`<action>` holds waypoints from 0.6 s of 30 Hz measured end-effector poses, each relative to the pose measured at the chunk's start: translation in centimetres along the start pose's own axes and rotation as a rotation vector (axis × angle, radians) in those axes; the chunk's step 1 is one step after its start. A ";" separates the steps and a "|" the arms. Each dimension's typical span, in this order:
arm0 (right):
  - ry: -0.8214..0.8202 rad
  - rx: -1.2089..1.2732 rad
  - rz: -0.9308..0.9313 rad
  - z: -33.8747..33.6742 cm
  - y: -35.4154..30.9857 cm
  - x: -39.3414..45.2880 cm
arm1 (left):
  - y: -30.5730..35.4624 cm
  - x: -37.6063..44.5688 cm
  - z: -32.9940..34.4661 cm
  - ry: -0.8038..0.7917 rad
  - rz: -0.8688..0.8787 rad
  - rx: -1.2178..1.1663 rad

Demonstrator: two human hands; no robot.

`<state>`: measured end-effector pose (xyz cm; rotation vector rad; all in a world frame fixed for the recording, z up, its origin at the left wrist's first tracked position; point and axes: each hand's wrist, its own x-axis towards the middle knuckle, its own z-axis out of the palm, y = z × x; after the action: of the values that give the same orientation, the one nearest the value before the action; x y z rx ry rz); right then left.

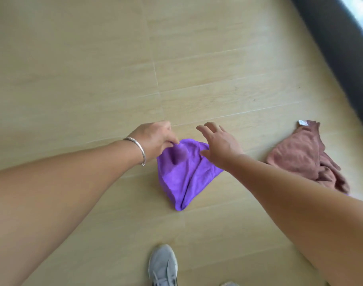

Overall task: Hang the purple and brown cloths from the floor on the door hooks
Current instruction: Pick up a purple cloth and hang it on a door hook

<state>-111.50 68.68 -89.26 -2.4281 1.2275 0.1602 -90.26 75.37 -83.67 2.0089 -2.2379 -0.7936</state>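
A purple cloth (181, 176) is in the middle of the view, its top edge lifted and its lower tip touching the wooden floor. My left hand (155, 139), with a silver bracelet on the wrist, pinches the cloth's upper left corner. My right hand (217, 141) hovers over the cloth's upper right edge with fingers spread and holds nothing. A brown cloth (300, 155) with a white label lies crumpled on the floor to the right, apart from both hands. No door hooks are in view.
Light wooden floor (93, 69) stretches all around. A dark strip (337, 48) runs along the upper right, next to a bright pane. My grey shoe (163, 265) stands at the bottom centre, just below the purple cloth.
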 end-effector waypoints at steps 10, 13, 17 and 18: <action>-0.211 0.029 -0.425 -17.2 -14.8 0.6 | 1.6 -8.8 -19.2 0.022 0.050 -0.130; -0.133 0.063 -0.417 -20.9 -17.6 0.8 | 1.5 -10.3 -23.6 0.065 0.049 -0.124; -0.037 0.037 -0.415 -25.3 -20.4 1.1 | 1.3 -11.9 -28.7 0.135 0.047 -0.146; -0.020 0.034 -0.431 -26.4 -20.9 1.0 | 1.1 -12.3 -29.8 0.148 0.050 -0.141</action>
<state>-96.47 68.08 -59.14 -2.5857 0.6679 0.0358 -78.79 76.61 -53.59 1.8756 -2.0811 -0.7491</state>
